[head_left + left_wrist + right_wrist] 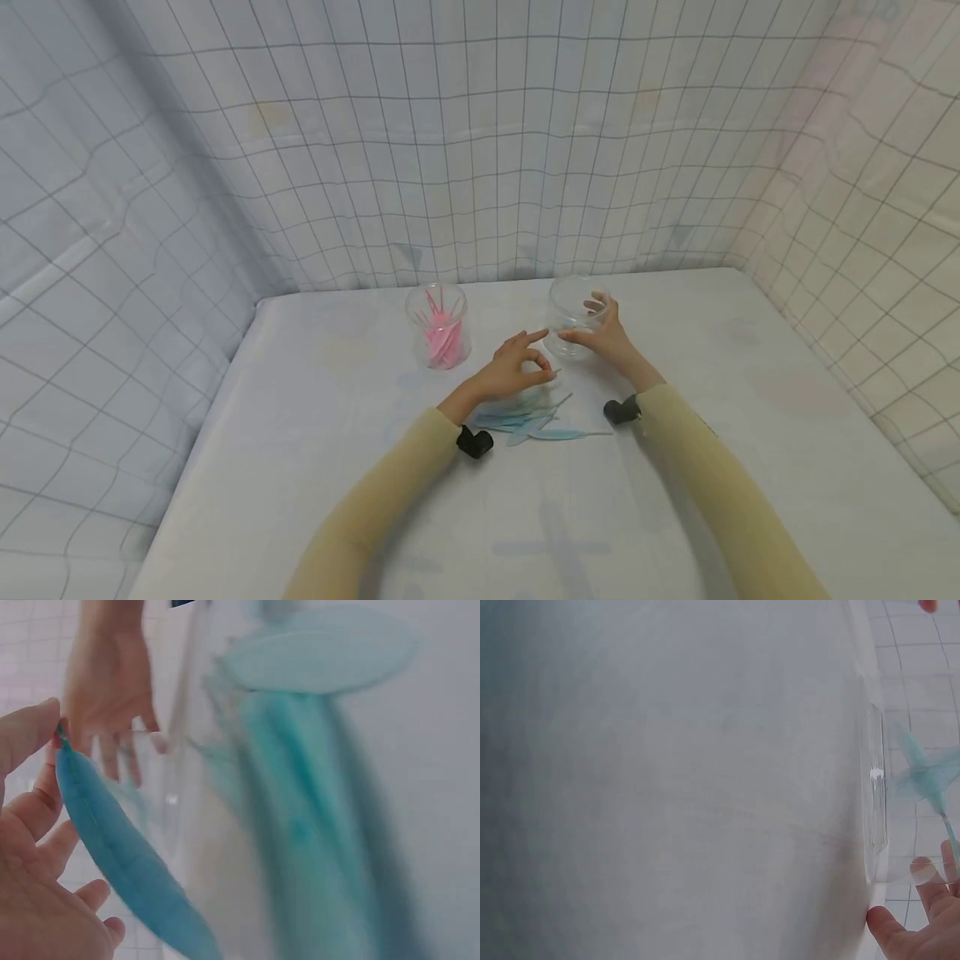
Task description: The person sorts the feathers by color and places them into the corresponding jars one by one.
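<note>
My left hand [510, 371] pinches a blue feather [127, 847] by its thin quill between thumb and finger; in the left wrist view the vane hangs down. Just beyond, my right hand [609, 333] holds a clear glass jar [570, 321] from its right side, thumb in front and fingers behind. Through the glass in the right wrist view, blue feathers [926, 776] show inside the jar, though their number is hard to make out. Below my left hand, a loose pile of light blue feathers [525, 421] lies on the white table, blurred in the left wrist view.
Left of the hands stands a second clear jar [438, 304] with pink feathers [444, 342] in it, quills up. A white table [337, 500] spreads beneath, with grid-patterned curtains [480, 150] behind it and at both sides.
</note>
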`<state>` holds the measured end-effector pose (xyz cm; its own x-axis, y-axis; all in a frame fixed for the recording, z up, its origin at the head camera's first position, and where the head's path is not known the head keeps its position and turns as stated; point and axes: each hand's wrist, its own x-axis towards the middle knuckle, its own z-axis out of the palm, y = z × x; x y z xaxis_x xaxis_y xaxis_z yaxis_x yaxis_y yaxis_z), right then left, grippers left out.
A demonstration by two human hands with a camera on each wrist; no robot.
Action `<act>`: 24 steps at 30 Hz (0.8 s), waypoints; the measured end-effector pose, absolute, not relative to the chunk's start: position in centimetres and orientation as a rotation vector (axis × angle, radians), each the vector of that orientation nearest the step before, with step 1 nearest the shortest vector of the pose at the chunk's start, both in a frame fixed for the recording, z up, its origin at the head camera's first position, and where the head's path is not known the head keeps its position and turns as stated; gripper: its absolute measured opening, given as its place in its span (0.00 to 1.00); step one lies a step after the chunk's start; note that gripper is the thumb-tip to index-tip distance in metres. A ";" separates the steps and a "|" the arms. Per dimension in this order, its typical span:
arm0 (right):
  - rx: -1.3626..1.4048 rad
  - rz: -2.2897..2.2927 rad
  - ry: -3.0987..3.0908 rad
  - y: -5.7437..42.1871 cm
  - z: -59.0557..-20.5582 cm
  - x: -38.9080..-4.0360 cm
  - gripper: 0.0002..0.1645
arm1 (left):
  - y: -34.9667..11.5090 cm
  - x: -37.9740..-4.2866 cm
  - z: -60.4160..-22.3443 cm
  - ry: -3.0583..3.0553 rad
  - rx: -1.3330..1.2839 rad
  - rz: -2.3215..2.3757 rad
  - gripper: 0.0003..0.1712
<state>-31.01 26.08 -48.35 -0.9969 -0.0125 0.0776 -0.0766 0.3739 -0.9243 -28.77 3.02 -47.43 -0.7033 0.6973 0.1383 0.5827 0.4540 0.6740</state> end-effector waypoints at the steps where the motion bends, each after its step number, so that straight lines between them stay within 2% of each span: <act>1: 0.083 1.728 -2.552 26.1 -48.3 -31.1 0.60 | 3.0 -29.0 -47.0 2.531 1.122 1.144 0.09; 9: 0.081 1.744 -2.541 26.3 -48.1 -31.1 0.60 | 4.0 -30.8 -42.9 2.495 1.070 1.539 0.11; 17: 0.057 1.752 -2.530 26.1 -48.1 -30.8 0.59 | 7.0 -33.1 -38.6 2.330 0.955 2.001 0.17; 24: 0.062 1.765 -2.517 25.9 -48.2 -30.8 0.61 | 9.8 -34.8 -37.1 2.209 0.861 2.255 0.13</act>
<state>-30.83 25.93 -48.20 -0.9969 0.0056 0.0779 -0.0713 0.3411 -0.9373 -34.80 9.81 -37.12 -0.8536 0.2641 0.4489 0.4435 -0.0835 0.8924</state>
